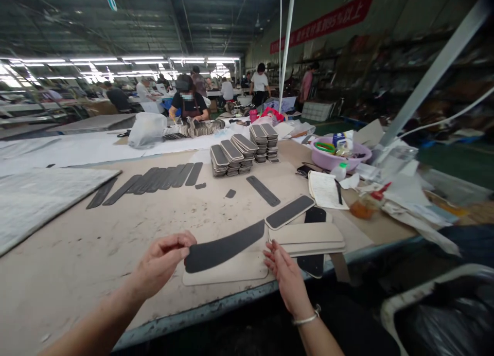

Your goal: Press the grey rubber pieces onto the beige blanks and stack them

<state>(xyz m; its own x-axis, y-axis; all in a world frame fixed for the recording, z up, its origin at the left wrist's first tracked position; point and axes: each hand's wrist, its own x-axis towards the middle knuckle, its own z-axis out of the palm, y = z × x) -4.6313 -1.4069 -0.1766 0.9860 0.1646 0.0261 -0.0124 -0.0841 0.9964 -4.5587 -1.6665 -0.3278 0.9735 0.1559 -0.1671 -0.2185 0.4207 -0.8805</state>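
Observation:
My left hand [170, 258] pinches the left end of a dark grey strip [227, 245], which curves over a cream rounded panel [227, 273] near the table's front edge. Beside the right end of that panel is my right hand [283, 268], its fingers apart and nothing held, close to a small pile of cream panels [309, 233]. A cream-edged panel with a dark strip on it [290, 212] lies behind the pile. Dark pieces stick out from under the pile.
Stacks of finished-looking panels [231, 153] stand at the table's back. Dark strips [162, 178] lie in a row at left. A purple basin [328, 158], notebook [326, 190] and orange bottle [365, 204] are at right. A person [189, 101] sits across the table.

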